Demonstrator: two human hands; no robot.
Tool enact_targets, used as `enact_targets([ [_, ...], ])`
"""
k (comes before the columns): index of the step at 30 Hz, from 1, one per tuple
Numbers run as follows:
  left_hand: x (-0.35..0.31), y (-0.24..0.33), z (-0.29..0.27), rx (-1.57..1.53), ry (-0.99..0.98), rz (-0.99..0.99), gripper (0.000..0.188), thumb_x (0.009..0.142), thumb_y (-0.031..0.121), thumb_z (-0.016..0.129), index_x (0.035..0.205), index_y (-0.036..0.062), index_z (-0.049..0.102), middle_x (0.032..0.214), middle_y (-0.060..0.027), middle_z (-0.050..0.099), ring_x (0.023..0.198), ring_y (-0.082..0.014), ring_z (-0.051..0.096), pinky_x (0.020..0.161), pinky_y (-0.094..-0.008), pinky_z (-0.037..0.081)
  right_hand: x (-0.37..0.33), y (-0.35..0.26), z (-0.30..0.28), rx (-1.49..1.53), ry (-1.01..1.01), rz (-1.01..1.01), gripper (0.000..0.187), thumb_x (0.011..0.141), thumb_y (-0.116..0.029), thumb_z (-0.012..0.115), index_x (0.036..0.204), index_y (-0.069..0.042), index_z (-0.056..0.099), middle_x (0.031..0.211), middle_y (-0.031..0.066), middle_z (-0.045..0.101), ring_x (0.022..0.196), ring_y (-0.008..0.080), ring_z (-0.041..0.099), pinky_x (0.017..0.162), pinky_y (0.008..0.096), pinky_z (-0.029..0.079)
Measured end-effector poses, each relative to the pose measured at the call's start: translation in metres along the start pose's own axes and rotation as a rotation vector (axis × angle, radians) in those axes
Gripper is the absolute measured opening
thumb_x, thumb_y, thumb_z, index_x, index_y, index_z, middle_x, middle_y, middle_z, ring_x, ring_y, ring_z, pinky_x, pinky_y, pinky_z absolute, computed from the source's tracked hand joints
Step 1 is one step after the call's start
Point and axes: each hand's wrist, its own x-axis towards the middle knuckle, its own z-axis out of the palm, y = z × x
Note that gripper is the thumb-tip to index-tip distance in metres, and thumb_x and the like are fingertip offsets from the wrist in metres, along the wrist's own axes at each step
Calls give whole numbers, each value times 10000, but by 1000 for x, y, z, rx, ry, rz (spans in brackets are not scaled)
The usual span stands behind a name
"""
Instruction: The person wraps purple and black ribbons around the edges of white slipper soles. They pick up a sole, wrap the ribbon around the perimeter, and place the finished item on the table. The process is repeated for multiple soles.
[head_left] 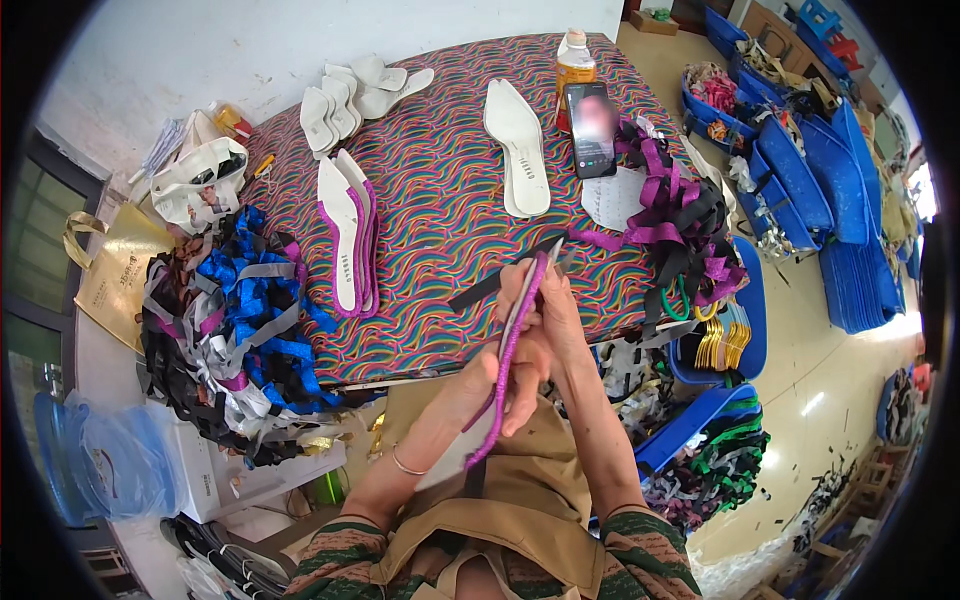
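Both hands hold one pale insole with shiny purple edging (512, 345), turned on its edge above my lap. My left hand (487, 372) grips its nearer part from the left side. My right hand (552, 310) is closed around the far end, thumb and fingers pressed on the purple edge. Pointed grey tips show just beyond the right fingers; I cannot tell what they belong to. A black strip (480, 291) lies on the table beside them. Left of my hands is a stack of purple-edged insoles (345, 240); farther off lie plain white insoles (518, 150).
A patterned cloth covers the table (430, 180). At its right are a phone (590, 130), a bottle (574, 75) and tangled purple and black strips (690, 220). White insole pieces (340, 105) stand at the back left. Blue and black strips (250, 310) hang on the left; blue bins (800, 180) stand right.
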Motion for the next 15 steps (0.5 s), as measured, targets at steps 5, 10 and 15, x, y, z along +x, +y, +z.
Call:
enact_targets([
  [5,1,14,20,193,284,0,774,906,672,403,1241,-22,484,892,-139,547,643,-205,573,573,-327,475,-6,-20,12,-112,125,-1,185,926,-225,662,908,-48,610,676,-12,597,445,-14,428,344,108,286],
  [10,-1,11,37,268,426,97,616,1005,529,351,1215,-31,501,891,-138,563,651,-215,583,601,-331,488,-7,-19,5,-318,173,-51,202,909,-196,680,800,-45,602,611,-46,530,451,-22,383,359,148,255],
  [15,-9,18,35,672,441,-6,590,1033,474,308,1125,-53,555,896,-156,629,740,-236,652,670,-330,531,-11,-19,2,-496,144,-80,257,889,-166,692,684,-67,573,572,-63,480,458,-9,373,390,184,225],
])
